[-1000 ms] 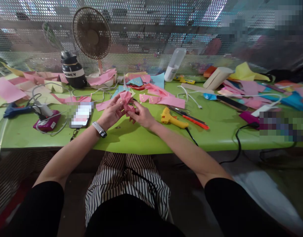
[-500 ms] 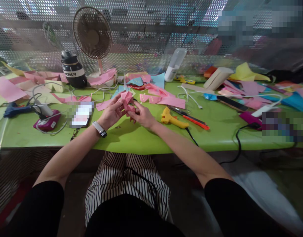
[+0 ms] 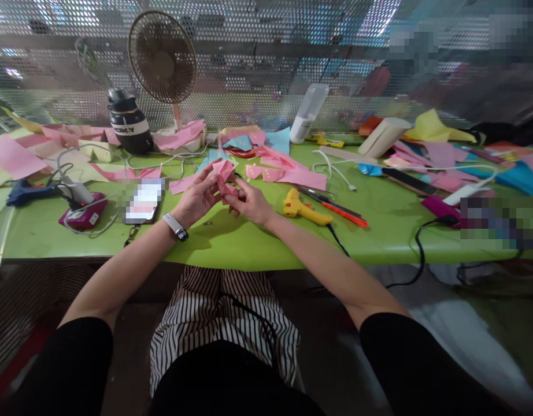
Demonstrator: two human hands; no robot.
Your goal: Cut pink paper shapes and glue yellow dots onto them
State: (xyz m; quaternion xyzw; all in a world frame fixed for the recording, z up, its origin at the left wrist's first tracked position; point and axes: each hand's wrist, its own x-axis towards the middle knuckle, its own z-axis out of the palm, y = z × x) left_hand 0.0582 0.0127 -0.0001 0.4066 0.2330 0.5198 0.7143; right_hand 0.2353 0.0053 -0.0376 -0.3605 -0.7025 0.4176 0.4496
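Observation:
Between my two hands is a piece of folded pink paper (image 3: 224, 173), creased into several facets and raised above the green table (image 3: 244, 245). My left hand (image 3: 197, 199) grips its left side with thumb and fingers, a white-banded watch on the wrist. On the lower right part of the paper, my right hand (image 3: 251, 203) pinches with thumb and fingertips; some of those fingers are hidden behind it. A phone (image 3: 144, 200) with a lit screen lies left of my hands. To the right rests a yellow glue gun (image 3: 305, 209), beside tweezers and an orange-handled tool (image 3: 344, 214).
A black bottle (image 3: 130, 124) and a fan (image 3: 162, 60) stand at the back left. Pink paper sheets (image 3: 301, 178) lie beyond my hands. A purple power strip (image 3: 87, 212), a blue glue gun (image 3: 30, 193) and cables are at left. A clear bottle (image 3: 308, 112) leans at the back.

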